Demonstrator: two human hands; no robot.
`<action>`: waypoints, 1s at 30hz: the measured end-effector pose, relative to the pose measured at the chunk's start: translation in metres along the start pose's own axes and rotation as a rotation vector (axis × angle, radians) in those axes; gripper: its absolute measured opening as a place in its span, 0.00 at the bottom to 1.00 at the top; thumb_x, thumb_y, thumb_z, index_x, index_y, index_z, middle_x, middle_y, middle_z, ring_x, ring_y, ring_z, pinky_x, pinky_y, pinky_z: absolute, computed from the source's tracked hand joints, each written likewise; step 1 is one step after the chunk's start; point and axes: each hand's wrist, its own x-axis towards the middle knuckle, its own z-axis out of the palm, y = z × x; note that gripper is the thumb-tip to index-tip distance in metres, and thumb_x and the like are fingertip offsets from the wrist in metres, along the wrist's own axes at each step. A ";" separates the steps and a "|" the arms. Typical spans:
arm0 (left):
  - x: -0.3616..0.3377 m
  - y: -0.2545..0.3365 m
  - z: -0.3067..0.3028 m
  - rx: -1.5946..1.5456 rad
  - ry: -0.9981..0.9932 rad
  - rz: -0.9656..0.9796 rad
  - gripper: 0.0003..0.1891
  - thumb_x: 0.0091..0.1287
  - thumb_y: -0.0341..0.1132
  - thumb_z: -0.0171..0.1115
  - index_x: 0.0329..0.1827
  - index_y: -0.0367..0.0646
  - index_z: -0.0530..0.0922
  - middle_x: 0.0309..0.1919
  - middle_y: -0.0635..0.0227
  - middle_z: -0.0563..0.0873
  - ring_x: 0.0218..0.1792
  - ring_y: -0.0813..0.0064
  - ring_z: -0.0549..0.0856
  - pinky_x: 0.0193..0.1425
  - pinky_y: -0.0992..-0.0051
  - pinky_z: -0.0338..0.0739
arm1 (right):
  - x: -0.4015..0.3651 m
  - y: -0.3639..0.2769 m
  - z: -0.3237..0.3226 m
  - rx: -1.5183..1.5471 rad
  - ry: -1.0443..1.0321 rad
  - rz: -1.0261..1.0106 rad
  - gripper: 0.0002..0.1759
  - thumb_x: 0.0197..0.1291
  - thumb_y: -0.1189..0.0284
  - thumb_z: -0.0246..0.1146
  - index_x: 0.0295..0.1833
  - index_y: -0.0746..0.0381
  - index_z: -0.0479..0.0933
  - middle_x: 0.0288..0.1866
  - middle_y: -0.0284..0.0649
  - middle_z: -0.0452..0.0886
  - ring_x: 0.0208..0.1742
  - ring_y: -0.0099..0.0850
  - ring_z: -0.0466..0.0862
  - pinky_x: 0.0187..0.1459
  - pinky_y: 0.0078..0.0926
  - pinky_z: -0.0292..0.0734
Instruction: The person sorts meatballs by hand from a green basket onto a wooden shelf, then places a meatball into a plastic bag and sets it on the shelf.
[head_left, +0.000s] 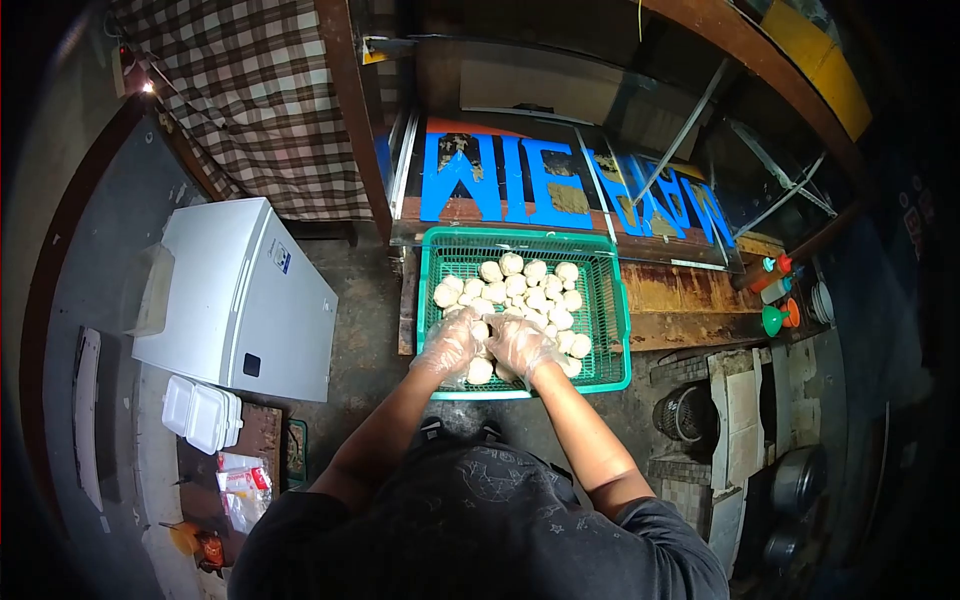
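Observation:
A green plastic basket with mesh sides holds several pale, lumpy, dough-like balls of differing sizes. My left hand, in a clear plastic glove, reaches in over the near rim, its fingers curled against a pale ball. Beside it my right hand, gloved the same way, has its fingers bent down among the balls. What its fingertips grip is hidden under the hand. Another ball lies between my wrists, near the basket's front side.
The basket rests on a wooden bench before a glass case with blue lettering. At left stand a white chest freezer and foam boxes. Sauce bottles stand at right, above a stove-like opening.

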 end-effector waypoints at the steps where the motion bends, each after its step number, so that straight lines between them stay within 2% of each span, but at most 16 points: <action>1: 0.003 -0.006 0.005 -0.049 0.006 0.009 0.27 0.57 0.31 0.73 0.61 0.40 0.75 0.56 0.50 0.82 0.58 0.51 0.81 0.63 0.60 0.76 | 0.003 -0.004 -0.007 -0.021 -0.109 0.044 0.25 0.60 0.64 0.63 0.63 0.57 0.79 0.52 0.50 0.86 0.52 0.46 0.86 0.56 0.41 0.79; 2: 0.005 -0.012 0.011 -0.097 0.012 0.019 0.28 0.56 0.30 0.74 0.61 0.40 0.75 0.56 0.51 0.82 0.58 0.51 0.81 0.64 0.61 0.76 | 0.004 -0.006 -0.011 -0.043 -0.218 0.088 0.25 0.60 0.64 0.63 0.64 0.56 0.79 0.50 0.50 0.86 0.51 0.46 0.86 0.55 0.41 0.79; 6: 0.005 -0.016 0.011 -0.163 0.054 0.110 0.24 0.60 0.29 0.72 0.60 0.39 0.75 0.54 0.55 0.83 0.56 0.59 0.83 0.63 0.65 0.77 | 0.007 0.005 -0.006 0.047 -0.177 0.052 0.27 0.59 0.64 0.65 0.66 0.54 0.78 0.48 0.51 0.87 0.50 0.46 0.87 0.54 0.39 0.80; 8: 0.018 -0.036 0.030 -0.537 -0.013 0.069 0.19 0.66 0.29 0.69 0.59 0.36 0.76 0.52 0.60 0.82 0.56 0.69 0.82 0.62 0.70 0.77 | 0.006 0.013 -0.001 0.143 -0.066 0.003 0.30 0.58 0.64 0.68 0.67 0.55 0.77 0.47 0.51 0.87 0.50 0.43 0.87 0.53 0.37 0.80; 9: 0.016 -0.031 0.026 -0.537 -0.010 0.071 0.19 0.66 0.29 0.69 0.59 0.36 0.76 0.52 0.60 0.82 0.56 0.69 0.82 0.62 0.70 0.77 | 0.006 0.013 -0.005 0.142 -0.064 0.000 0.30 0.58 0.64 0.68 0.67 0.55 0.77 0.47 0.51 0.87 0.50 0.43 0.87 0.53 0.37 0.80; 11: 0.005 -0.009 0.010 -1.065 -0.012 0.050 0.17 0.69 0.29 0.68 0.58 0.35 0.76 0.51 0.65 0.81 0.56 0.75 0.79 0.61 0.73 0.76 | 0.001 0.009 -0.015 0.343 -0.019 0.029 0.30 0.57 0.62 0.69 0.65 0.58 0.78 0.55 0.49 0.85 0.55 0.44 0.85 0.58 0.38 0.79; 14: 0.003 -0.002 -0.003 -1.041 0.064 0.095 0.18 0.68 0.29 0.69 0.58 0.34 0.75 0.52 0.66 0.81 0.55 0.74 0.81 0.60 0.74 0.77 | 0.001 0.010 -0.021 0.452 0.023 0.115 0.30 0.55 0.63 0.72 0.65 0.57 0.79 0.58 0.48 0.84 0.57 0.41 0.85 0.59 0.37 0.78; 15: 0.004 0.000 -0.002 -1.189 0.090 0.110 0.19 0.67 0.30 0.70 0.58 0.36 0.76 0.52 0.67 0.82 0.53 0.76 0.82 0.57 0.75 0.79 | 0.001 0.010 -0.021 0.521 0.049 0.131 0.30 0.54 0.63 0.73 0.64 0.55 0.80 0.56 0.46 0.85 0.54 0.38 0.86 0.57 0.35 0.79; 16: 0.005 0.001 -0.003 -1.188 0.089 0.113 0.19 0.67 0.30 0.70 0.58 0.36 0.76 0.52 0.67 0.82 0.53 0.76 0.82 0.57 0.75 0.79 | 0.001 0.011 -0.021 0.521 0.052 0.131 0.30 0.54 0.63 0.73 0.64 0.55 0.80 0.56 0.46 0.85 0.54 0.38 0.86 0.57 0.35 0.79; 19: 0.009 -0.002 -0.007 -1.193 0.086 0.026 0.17 0.67 0.30 0.70 0.57 0.40 0.78 0.53 0.67 0.82 0.51 0.76 0.84 0.48 0.78 0.82 | 0.002 0.010 -0.021 0.616 0.119 0.096 0.30 0.53 0.71 0.74 0.64 0.59 0.79 0.57 0.45 0.84 0.52 0.32 0.86 0.55 0.30 0.81; 21: 0.011 0.001 -0.011 -1.259 0.099 0.052 0.17 0.67 0.30 0.70 0.57 0.40 0.78 0.53 0.66 0.83 0.52 0.75 0.84 0.48 0.78 0.82 | 0.005 0.008 -0.019 0.897 0.272 -0.046 0.31 0.51 0.80 0.73 0.64 0.64 0.78 0.58 0.41 0.82 0.51 0.27 0.85 0.54 0.24 0.81; 22: 0.013 0.005 -0.016 -1.325 0.108 0.078 0.16 0.67 0.29 0.69 0.56 0.40 0.78 0.54 0.66 0.83 0.52 0.74 0.85 0.47 0.78 0.83 | 0.008 0.010 -0.017 0.895 0.280 -0.057 0.31 0.51 0.80 0.73 0.64 0.64 0.78 0.58 0.41 0.82 0.51 0.27 0.85 0.54 0.24 0.81; 24: 0.019 0.012 -0.028 -1.356 0.090 0.083 0.17 0.68 0.28 0.69 0.58 0.38 0.77 0.55 0.62 0.83 0.52 0.72 0.85 0.48 0.76 0.83 | 0.019 0.014 -0.015 1.033 0.324 -0.074 0.31 0.51 0.86 0.71 0.64 0.69 0.77 0.59 0.41 0.81 0.51 0.26 0.84 0.54 0.23 0.81; 26: 0.029 0.022 -0.040 -1.339 0.134 0.179 0.19 0.68 0.27 0.68 0.60 0.36 0.76 0.56 0.60 0.84 0.52 0.71 0.86 0.51 0.75 0.83 | 0.033 0.015 -0.021 1.205 0.339 -0.116 0.32 0.54 0.85 0.71 0.66 0.71 0.74 0.61 0.45 0.80 0.54 0.28 0.84 0.56 0.26 0.81; 28: 0.041 0.035 -0.059 -1.313 0.172 0.214 0.21 0.67 0.27 0.69 0.62 0.33 0.75 0.57 0.58 0.83 0.52 0.70 0.86 0.53 0.74 0.83 | 0.051 0.011 -0.039 1.226 0.378 -0.187 0.33 0.54 0.85 0.71 0.67 0.71 0.73 0.63 0.45 0.79 0.55 0.29 0.83 0.58 0.26 0.80; 30: 0.053 0.048 -0.080 -1.273 0.222 0.345 0.23 0.66 0.28 0.70 0.63 0.34 0.76 0.57 0.60 0.83 0.55 0.70 0.84 0.59 0.72 0.81 | 0.070 0.002 -0.057 1.225 0.457 -0.258 0.33 0.54 0.84 0.71 0.68 0.71 0.73 0.64 0.46 0.78 0.56 0.29 0.83 0.58 0.26 0.80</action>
